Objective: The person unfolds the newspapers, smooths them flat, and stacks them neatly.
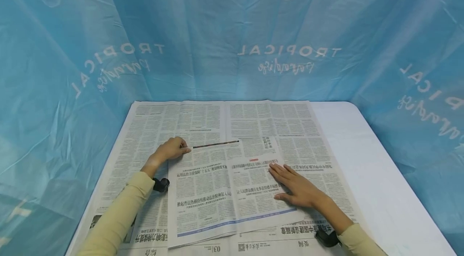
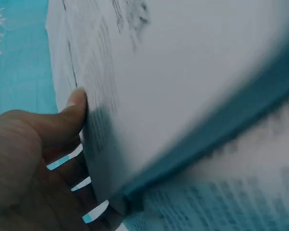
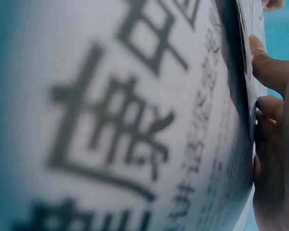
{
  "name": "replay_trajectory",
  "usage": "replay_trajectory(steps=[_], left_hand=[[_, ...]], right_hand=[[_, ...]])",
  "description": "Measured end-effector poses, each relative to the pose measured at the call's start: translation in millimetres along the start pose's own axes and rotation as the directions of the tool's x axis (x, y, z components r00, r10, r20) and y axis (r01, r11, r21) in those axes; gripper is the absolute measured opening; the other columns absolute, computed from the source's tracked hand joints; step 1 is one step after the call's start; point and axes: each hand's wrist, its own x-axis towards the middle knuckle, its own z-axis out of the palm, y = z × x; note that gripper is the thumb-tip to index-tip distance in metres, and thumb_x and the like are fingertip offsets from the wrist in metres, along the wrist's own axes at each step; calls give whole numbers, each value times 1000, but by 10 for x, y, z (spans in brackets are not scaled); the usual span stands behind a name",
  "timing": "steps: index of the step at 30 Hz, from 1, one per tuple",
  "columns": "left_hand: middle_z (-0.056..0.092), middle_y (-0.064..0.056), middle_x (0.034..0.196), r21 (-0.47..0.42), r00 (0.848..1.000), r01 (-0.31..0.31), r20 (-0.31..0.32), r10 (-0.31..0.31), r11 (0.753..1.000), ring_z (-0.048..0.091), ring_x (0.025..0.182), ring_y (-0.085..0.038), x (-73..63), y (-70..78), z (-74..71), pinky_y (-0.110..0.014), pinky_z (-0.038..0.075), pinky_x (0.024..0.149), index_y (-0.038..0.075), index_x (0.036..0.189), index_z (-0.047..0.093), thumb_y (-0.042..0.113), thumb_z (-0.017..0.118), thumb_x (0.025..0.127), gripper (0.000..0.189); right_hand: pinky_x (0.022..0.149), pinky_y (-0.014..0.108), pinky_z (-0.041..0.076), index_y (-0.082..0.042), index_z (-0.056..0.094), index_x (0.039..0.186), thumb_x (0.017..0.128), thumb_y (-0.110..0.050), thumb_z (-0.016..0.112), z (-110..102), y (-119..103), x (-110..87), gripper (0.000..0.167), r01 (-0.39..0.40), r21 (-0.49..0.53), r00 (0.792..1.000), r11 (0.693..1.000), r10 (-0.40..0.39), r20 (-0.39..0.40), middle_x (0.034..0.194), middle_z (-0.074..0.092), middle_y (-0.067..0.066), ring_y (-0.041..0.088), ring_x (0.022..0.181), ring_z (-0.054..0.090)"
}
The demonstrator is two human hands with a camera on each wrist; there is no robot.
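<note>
A smaller newspaper [image 1: 208, 185], creased down its middle, lies on a large spread newspaper sheet [image 1: 145, 127]. My left hand [image 1: 172, 149] pinches the smaller paper at its far left corner. In the left wrist view the thumb [image 2: 76, 108] lies against the printed face, with the other fingers partly hidden at the paper's edge. On the right part of the smaller paper rests my right hand [image 1: 299, 187], its fingers extended and its palm down. Large blurred print fills much of the right wrist view, where the right thumb [image 3: 262, 62] touches the paper.
Beneath the newspapers is a white table [image 1: 348, 139], whose surface shows along the right side. Blue curtains [image 1: 232, 26] with mirrored white lettering hang behind and on both sides. Dark wrist cameras [image 1: 161, 184] are strapped to both wrists.
</note>
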Motion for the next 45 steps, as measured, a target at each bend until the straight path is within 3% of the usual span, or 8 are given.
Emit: replay_trajectory(steps=[6, 10, 15, 20, 27, 36, 40, 45], left_hand=[[69, -6, 79, 32, 1000, -1, -29, 2, 999, 51, 60, -13, 1, -52, -1, -29, 41, 57, 1, 98, 73, 21, 62, 97, 22], [69, -14, 96, 12, 998, -56, -19, 56, 998, 64, 80, -23, -5, -87, 13, -39, 51, 73, -3, 106, 69, 14, 65, 94, 22], [66, -20, 107, -31, 995, -96, -11, 96, 995, 64, 96, -32, -22, -150, -1, -45, 51, 84, -5, 112, 64, 9, 69, 90, 27], [67, -16, 97, -58, 994, -102, -43, 99, 993, 64, 86, -26, -27, -240, -28, -40, 52, 77, -4, 105, 66, 5, 72, 86, 22], [62, -8, 80, -62, 992, -65, -111, 58, 996, 55, 71, -16, -15, -326, 3, -36, 46, 70, -1, 94, 66, 5, 73, 86, 12], [54, -8, 79, -75, 981, -93, -176, 78, 993, 47, 65, -17, -70, -307, 87, -35, 40, 65, 0, 103, 54, 3, 69, 88, 22], [51, -7, 77, -79, 974, -101, -211, 82, 992, 49, 65, -16, -105, -308, 139, -33, 41, 64, 1, 97, 50, 0, 67, 89, 19], [54, -5, 71, -73, 960, -125, -259, 102, 989, 50, 63, -14, -123, -310, 180, -32, 42, 63, 4, 87, 55, -1, 68, 89, 13]], right_hand=[[118, 38, 16, -7, 28, 154, 92, -51, 60, -10, 5, -33, 82, -21, 17, 1000, 1000, 21, 21, 160, 27, 10, 28, 146, 29], [117, 40, 17, -7, 27, 154, 92, -52, 59, -24, 6, -47, 82, -33, 3, 999, 999, 33, 40, 160, 26, 9, 27, 146, 28], [118, 38, 15, -7, 27, 154, 93, -52, 58, -36, 8, -79, 82, -48, -1, 998, 999, 48, 48, 160, 26, 9, 27, 146, 29], [119, 35, 11, -7, 26, 154, 93, -52, 58, -45, 21, -116, 82, -61, 3, 997, 998, 60, 52, 161, 26, 9, 28, 146, 28], [118, 38, 15, -6, 28, 154, 92, -51, 59, -35, 36, -163, 82, -68, -4, 997, 998, 68, 26, 160, 27, 11, 28, 146, 29], [120, 35, 11, -4, 27, 153, 94, -50, 57, -33, 10, -173, 81, -72, 9, 997, 997, 72, 33, 160, 26, 13, 30, 146, 28], [120, 32, 8, -2, 27, 153, 95, -48, 57, -17, 10, -187, 80, -51, 11, 998, 999, 50, 30, 160, 26, 15, 33, 145, 28], [121, 31, 5, 1, 26, 152, 95, -42, 59, 9, 28, -200, 79, -24, -4, 1000, 1000, 24, 3, 158, 27, 19, 34, 145, 28]])
